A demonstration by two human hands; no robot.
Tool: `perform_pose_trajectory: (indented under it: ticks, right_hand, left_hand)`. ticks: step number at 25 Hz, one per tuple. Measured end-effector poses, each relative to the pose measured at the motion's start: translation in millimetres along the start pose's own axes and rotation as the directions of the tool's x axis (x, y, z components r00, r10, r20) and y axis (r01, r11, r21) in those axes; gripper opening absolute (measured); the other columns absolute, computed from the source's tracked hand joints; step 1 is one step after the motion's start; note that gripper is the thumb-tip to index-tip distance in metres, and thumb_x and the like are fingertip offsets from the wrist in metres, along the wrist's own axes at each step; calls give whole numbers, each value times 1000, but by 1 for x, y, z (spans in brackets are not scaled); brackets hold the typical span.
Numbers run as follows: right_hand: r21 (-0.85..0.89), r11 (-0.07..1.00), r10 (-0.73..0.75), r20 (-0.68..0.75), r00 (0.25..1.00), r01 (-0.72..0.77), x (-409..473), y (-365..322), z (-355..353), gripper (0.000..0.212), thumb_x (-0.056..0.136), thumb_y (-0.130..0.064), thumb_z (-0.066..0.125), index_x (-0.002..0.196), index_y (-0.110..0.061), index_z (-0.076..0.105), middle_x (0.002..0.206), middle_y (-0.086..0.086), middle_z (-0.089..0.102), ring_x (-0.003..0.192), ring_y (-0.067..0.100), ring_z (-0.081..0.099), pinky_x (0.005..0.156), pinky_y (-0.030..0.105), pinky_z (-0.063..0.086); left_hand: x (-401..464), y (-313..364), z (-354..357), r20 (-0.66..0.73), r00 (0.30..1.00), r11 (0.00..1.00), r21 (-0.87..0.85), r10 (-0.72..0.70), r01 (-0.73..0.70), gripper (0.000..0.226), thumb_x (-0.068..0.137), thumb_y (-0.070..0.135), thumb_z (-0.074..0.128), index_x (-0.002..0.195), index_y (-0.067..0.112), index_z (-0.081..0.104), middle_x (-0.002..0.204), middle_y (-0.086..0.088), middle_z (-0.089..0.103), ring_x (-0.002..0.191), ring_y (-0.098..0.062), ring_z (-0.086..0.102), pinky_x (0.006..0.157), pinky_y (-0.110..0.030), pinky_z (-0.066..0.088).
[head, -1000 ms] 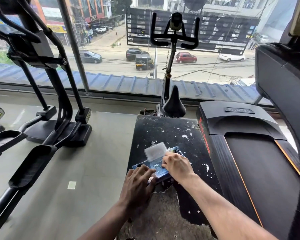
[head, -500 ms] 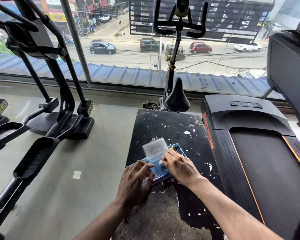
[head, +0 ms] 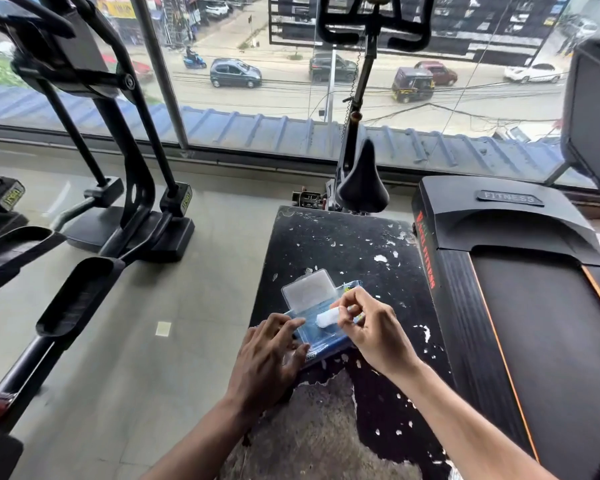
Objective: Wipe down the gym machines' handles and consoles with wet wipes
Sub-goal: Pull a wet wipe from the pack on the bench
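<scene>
A blue wipes pack (head: 321, 336) lies flat on a worn black worktop (head: 343, 244), its clear lid (head: 308, 289) flipped open and standing up toward the window. A white wipe (head: 327, 318) sticks up out of the pack's opening. The right hand (head: 371, 327) pinches the wipe's upper end between thumb and forefinger, grip clamped on it, the other fingers curled loosely. The left hand (head: 269, 358) lies on the pack's left side with fingers spread and nearly straight, pressing it down onto the worktop, its grip apart.

The worktop's black covering is flaked with pale chips, and a large patch near the person is stripped to bare grey. Just beyond its far edge stands an exercise bike: black saddle (head: 362, 181), post, and handlebars (head: 374, 22) at the top of the view. Close on the right sits a treadmill (head: 510, 230) with a plate reading FITNESS and an orange stripe along its belt edge. To the left, across the grey floor (head: 146, 341), stands an elliptical (head: 118, 202) with long black footplates. Behind the window (head: 257, 98) runs a street with cars.
</scene>
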State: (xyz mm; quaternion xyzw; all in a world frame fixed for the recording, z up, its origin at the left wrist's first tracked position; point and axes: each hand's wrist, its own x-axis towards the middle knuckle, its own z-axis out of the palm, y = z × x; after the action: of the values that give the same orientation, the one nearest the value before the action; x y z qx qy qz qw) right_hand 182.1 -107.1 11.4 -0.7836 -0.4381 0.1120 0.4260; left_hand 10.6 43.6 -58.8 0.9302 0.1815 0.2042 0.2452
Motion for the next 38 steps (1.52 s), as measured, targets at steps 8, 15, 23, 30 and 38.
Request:
perform_pose_trajectory:
  ticks: [8, 15, 23, 30, 38]
  right_hand:
    - [78, 983, -126, -359, 925, 164, 6, -39, -11, 16, 102, -32, 54, 99, -17, 58, 90, -18, 64, 83, 7, 61, 77, 19, 49]
    - [45, 960, -218, -501, 838, 277, 5, -64, -27, 13, 103, -21, 54, 103, -8, 57, 93, -28, 62, 81, -4, 65, 75, 14, 50]
    - [-69, 953, -273, -619, 736, 296, 10, -93, -54, 2, 103, -20, 60, 105, -20, 59, 87, -11, 66, 80, 3, 69, 65, 20, 54]
    - [5, 970, -223, -367, 903, 241, 9, -96, -55, 9, 99, -31, 66, 96, -23, 66, 71, -3, 64, 58, 19, 58, 56, 34, 49]
    - [507, 805, 251, 181, 951, -309, -23, -57, -82, 65, 76, -48, 83, 131, -27, 55, 93, -2, 74, 78, 19, 64, 67, 27, 47]
  left_hand:
    - [2, 2, -1, 23, 1000, 1000, 24, -11, 10, 46, 95, 52, 56, 135, 30, 62, 127, 10, 56, 113, -12, 61, 92, -32, 48]
    - [4, 5, -3, 29, 999, 999, -4, -39, 39, 51, 91, 57, 54, 133, 29, 65, 126, 11, 58, 113, -12, 62, 93, -30, 45]
    - [13, 32, -40, 44, 996, 974, -207, -81, 88, 40, 90, 56, 56, 125, 37, 63, 122, 23, 56, 97, -3, 67, 86, -36, 56]
    - [43, 90, -78, 165, 984, 876, -482, 64, 24, 57, 84, 37, 85, 135, 34, 58, 119, 21, 69, 113, 7, 61, 94, -13, 45]
    - [30, 98, -81, 317, 942, 561, -763, -111, 323, 28, 90, 42, 74, 94, 14, 76, 84, -12, 74, 76, -21, 65, 74, -46, 54]
